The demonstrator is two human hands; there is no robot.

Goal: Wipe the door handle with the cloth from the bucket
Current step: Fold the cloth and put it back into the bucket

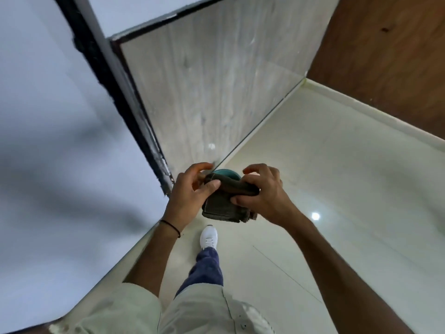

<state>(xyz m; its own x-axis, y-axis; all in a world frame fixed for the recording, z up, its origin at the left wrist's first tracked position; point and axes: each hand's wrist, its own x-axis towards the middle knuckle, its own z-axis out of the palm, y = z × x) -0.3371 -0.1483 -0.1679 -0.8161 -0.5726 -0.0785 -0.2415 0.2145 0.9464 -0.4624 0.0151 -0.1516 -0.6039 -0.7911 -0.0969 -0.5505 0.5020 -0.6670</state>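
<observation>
Tiled floor [337,165], one cloth [224,203] between two hands, one bucket [226,173]

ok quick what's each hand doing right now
Left hand: closed on the top edge of the dark cloth, thumb on top.
Right hand: closed on the same cloth, pinching its folded upper part.

Dark folded cloth [226,201] hangs above the teal bucket [227,174].

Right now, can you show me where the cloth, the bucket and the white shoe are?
cloth [225,204], head view, hanging folded part.
bucket [227,173], head view, teal rim above the cloth.
white shoe [209,237], head view, laced top.
</observation>
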